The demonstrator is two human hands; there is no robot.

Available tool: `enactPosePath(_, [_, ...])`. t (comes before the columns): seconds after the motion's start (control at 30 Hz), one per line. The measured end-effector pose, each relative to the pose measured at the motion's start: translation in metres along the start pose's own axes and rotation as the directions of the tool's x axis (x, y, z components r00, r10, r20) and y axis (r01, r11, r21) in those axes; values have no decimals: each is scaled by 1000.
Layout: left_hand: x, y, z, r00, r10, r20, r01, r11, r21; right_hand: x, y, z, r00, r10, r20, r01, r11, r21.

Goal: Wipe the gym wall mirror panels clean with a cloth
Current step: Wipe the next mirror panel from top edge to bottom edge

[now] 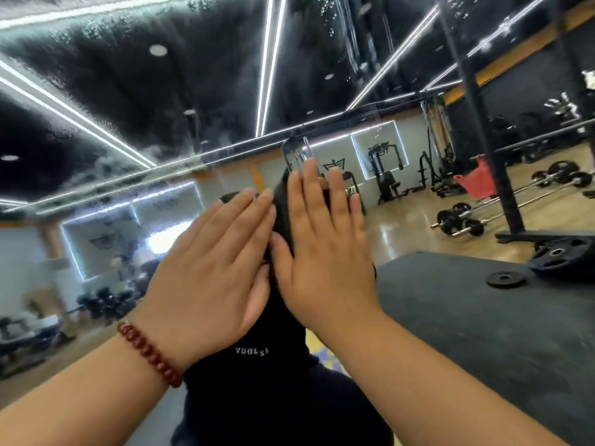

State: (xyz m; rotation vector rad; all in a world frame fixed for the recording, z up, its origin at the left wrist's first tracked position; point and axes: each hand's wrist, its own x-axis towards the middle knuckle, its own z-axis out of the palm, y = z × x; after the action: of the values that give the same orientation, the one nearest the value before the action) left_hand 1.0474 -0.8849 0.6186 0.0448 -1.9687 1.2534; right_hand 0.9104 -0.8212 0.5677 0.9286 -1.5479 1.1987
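Note:
The wall mirror (128, 91) fills the view, its upper part filmed with wet streaks and droplets. My left hand (209, 268), a red bead bracelet on its wrist, lies flat against the glass with straight fingers. My right hand (325, 252) lies flat beside it, thumbs nearly touching. Both press on a dark cloth (283, 201) that shows between and above the fingers. The cloth is hard to tell apart from the reflection of my black shirt (273, 381) below it.
The mirror reflects a gym floor with barbells (460, 223), loose weight plates (505, 279), a black mat (467, 317), a dark rack post (495, 162), a red basket (476, 180) and a cable machine (384, 175).

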Motion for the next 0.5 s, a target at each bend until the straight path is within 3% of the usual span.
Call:
enactPosePath(0.07, [7,-2,3,1000,-17,1,17,1000,-18,19,-2,0,997,-79,7,79,997,18])
enactPosePath(0.13, [8,-2,5,1000,-11,1,11,1000,-23,27,11,-1,998,-65,6,65,998,19])
enactPosePath(0.23, [5,2,6,999,32,2,-32,999,-11,10,49,-9,987,160,2,-160,987,13])
enactPosePath(0.37, [4,10,12,996,83,25,-82,996,-18,-41,86,-16,865,502,-3,-501,863,63])
enactPosePath(0.43, [10,18,15,993,106,46,-105,994,-9,-46,80,-14,845,535,-1,-534,843,60])
enactPosePath(0.5, [17,27,16,993,104,63,-104,995,-2,-33,65,-11,893,450,3,-450,891,67])
